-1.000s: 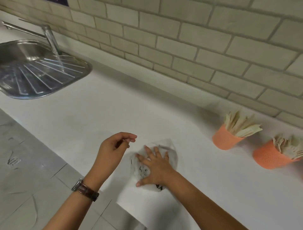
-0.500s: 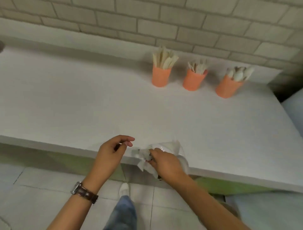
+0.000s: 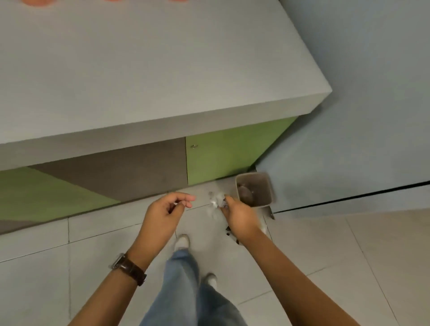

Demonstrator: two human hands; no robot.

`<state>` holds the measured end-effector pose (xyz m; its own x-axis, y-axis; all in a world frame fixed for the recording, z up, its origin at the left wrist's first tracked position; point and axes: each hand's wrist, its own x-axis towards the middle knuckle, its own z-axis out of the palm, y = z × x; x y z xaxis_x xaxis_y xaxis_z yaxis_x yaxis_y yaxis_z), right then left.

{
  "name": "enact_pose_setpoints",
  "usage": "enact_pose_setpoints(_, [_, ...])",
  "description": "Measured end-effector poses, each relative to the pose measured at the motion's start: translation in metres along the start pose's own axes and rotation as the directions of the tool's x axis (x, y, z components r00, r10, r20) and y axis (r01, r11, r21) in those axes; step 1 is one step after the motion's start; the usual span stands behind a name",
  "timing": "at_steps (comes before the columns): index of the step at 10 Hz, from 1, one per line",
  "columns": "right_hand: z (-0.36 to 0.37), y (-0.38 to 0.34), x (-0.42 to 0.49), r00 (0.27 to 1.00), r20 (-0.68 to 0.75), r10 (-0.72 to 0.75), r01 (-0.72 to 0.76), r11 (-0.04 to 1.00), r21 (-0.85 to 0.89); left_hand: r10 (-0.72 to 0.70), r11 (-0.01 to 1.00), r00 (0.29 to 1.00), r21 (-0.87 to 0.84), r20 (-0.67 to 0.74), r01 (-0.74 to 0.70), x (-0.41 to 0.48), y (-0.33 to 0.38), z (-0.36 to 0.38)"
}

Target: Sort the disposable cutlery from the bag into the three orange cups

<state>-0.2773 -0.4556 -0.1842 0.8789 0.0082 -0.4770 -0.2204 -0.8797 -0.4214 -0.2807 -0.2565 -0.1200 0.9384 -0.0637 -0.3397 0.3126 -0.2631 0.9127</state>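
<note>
Right hand fisted around crumpled bag, held over floor just beside bin. Left hand empty, fingers loosely curled, thumb near index. Cups barely visible at counter's far edge (orange slivers only).

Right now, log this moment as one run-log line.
phase: bag disposal | right hand: shut on crumpled bag, beside bin | left hand: loosely curled, empty | counter: orange cups barely visible at top edge

Bin right of cabinet — under counter.
</note>
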Motion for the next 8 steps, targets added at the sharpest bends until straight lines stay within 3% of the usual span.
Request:
enact_pose_setpoints(1, [0.021,0.053,0.044,0.998,-0.008,0.058,-0.058,0.998,0.016,-0.028,0.999,0.999,0.032,0.045,0.026,0.035,-0.02,0.033])
enact_pose_setpoints(2, [0.05,0.123,0.108,0.998,0.014,0.055,-0.052,0.99,-0.134,0.007,0.996,0.995,0.088,0.101,-0.016,0.081,-0.048,0.061])
enact_pose_setpoints(3, [0.08,0.187,0.18,0.997,-0.049,0.065,-0.076,0.962,-0.263,0.048,0.99,0.992,0.126,0.118,-0.063,0.134,-0.093,0.084])
enact_pose_setpoints(4, [0.112,0.243,0.24,0.977,-0.164,0.138,-0.171,0.963,-0.208,0.052,0.989,0.995,0.132,0.084,-0.063,0.182,-0.149,0.098])
enact_pose_setpoints(5, [0.15,0.292,0.284,0.949,-0.164,0.269,-0.272,0.962,0.005,0.049,0.984,0.998,0.169,0.041,-0.055,0.215,-0.2,0.102])
enact_pose_setpoints(6, [0.176,0.327,0.31,0.906,0.056,0.42,-0.407,0.899,-0.161,0.039,0.98,0.999,0.193,0.037,-0.046,0.233,-0.228,0.102])
enact_pose_setpoints(7, [0.17,0.317,0.317,0.86,0.169,0.481,-0.431,0.864,-0.262,0.042,0.982,0.997,0.181,0.062,-0.052,0.235,-0.221,0.1])
enact_pose_setpoints(8, [0.148,0.272,0.302,0.912,0.215,0.35,-0.312,0.931,-0.191,0.023,0.985,0.995,0.168,0.098,-0.039,0.224,-0.181,0.093])
